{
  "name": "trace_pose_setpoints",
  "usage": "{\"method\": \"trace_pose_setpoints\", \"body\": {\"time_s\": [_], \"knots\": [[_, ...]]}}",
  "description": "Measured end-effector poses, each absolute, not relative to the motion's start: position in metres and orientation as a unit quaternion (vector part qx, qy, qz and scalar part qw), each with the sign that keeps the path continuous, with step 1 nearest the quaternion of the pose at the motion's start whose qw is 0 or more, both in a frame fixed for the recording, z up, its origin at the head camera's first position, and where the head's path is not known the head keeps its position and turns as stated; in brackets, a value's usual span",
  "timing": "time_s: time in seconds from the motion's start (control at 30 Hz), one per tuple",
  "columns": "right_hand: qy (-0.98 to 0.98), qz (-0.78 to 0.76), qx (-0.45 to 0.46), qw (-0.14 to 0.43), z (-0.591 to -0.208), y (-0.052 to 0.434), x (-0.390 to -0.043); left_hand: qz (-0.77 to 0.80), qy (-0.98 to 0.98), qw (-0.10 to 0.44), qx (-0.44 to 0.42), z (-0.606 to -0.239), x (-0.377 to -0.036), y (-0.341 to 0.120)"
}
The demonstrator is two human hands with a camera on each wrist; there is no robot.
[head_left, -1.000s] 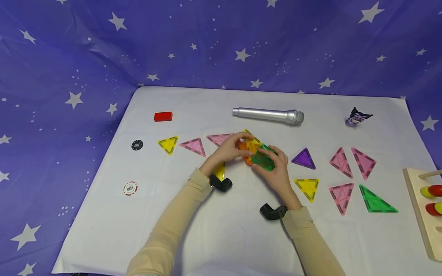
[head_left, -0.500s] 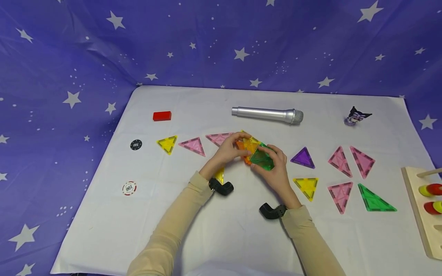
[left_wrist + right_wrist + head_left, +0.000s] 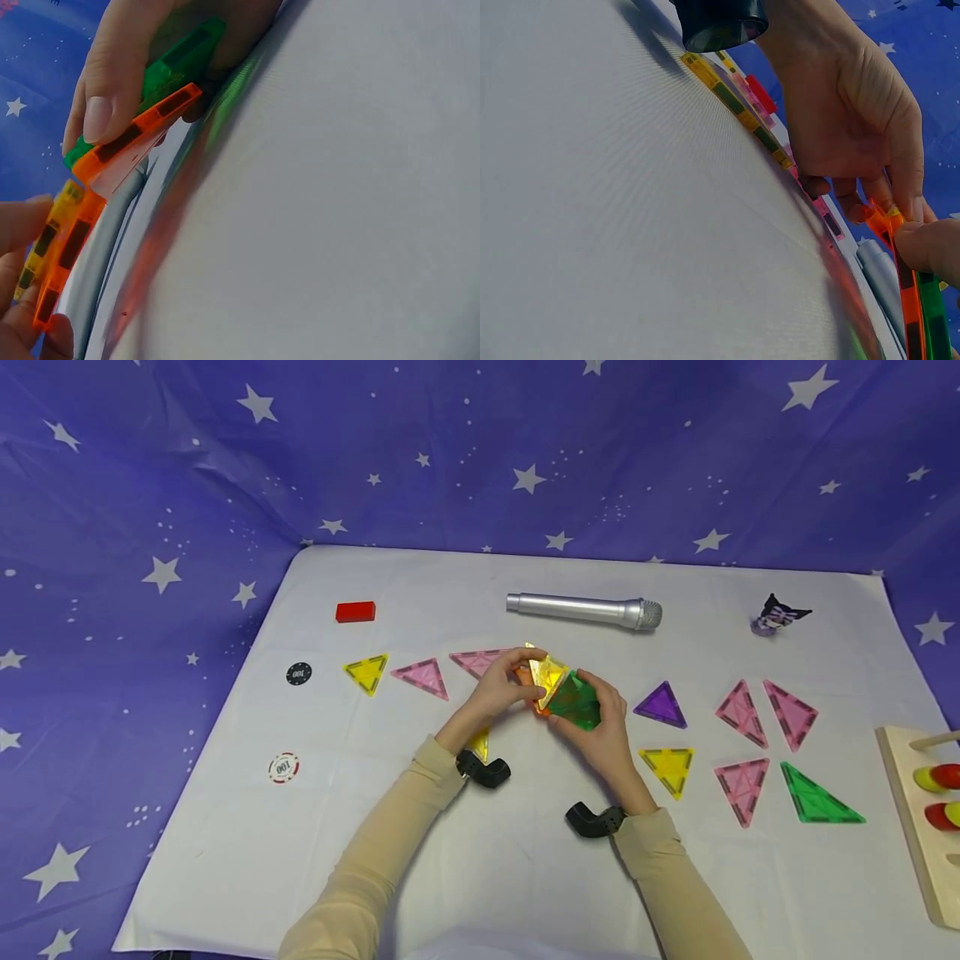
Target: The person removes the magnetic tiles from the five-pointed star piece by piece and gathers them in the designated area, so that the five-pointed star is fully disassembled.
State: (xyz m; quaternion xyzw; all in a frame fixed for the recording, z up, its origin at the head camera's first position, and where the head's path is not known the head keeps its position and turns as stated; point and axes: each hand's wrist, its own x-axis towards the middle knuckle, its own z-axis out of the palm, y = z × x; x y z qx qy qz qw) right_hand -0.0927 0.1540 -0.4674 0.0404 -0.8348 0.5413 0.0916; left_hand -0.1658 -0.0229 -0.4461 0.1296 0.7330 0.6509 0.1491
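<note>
In the head view my left hand (image 3: 501, 687) pinches a translucent yellow triangular magnetic tile (image 3: 550, 677) together with an orange tile (image 3: 73, 244) behind it. Their edges line up one behind the other in the left wrist view. My right hand (image 3: 604, 727) grips a green magnetic tile (image 3: 577, 703), its thumb also pressing another orange tile (image 3: 150, 120) against the green one. The two orange tiles meet at an angle, corner to corner, close over the white cloth. Fingers hide parts of each tile.
A yellow tile (image 3: 478, 745) lies under my left wrist. Pink tiles (image 3: 422, 678) lie leftward; a purple tile (image 3: 662, 705) and a green triangle (image 3: 817, 795) lie rightward. Beyond the hands are a silver microphone (image 3: 573, 607), a red block (image 3: 356, 612) and a small figurine (image 3: 776, 615).
My right index finger has moved off the green tile's face to its far edge, exposing more green. The yellow tile has tilted slightly and catches more light.
</note>
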Motion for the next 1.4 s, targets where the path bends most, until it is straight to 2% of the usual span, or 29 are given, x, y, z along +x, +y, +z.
{"method": "trace_pose_setpoints", "body": {"time_s": [0.37,0.5,0.7,1.4], "knots": [[-0.839,0.537,0.039,0.085,-0.467,0.154,-0.092,0.654,0.722,0.186,0.124,-0.422,-0.156,-0.023],[-0.837,0.539,0.043,0.085,-0.467,0.154,-0.091,0.649,0.726,0.192,0.12,-0.432,-0.159,-0.024],[-0.836,0.54,0.044,0.081,-0.468,0.155,-0.091,0.645,0.732,0.183,0.119,-0.447,-0.165,-0.024],[-0.844,0.526,0.056,0.083,-0.468,0.152,-0.091,0.666,0.718,0.158,0.13,-0.451,-0.164,-0.025]]}}
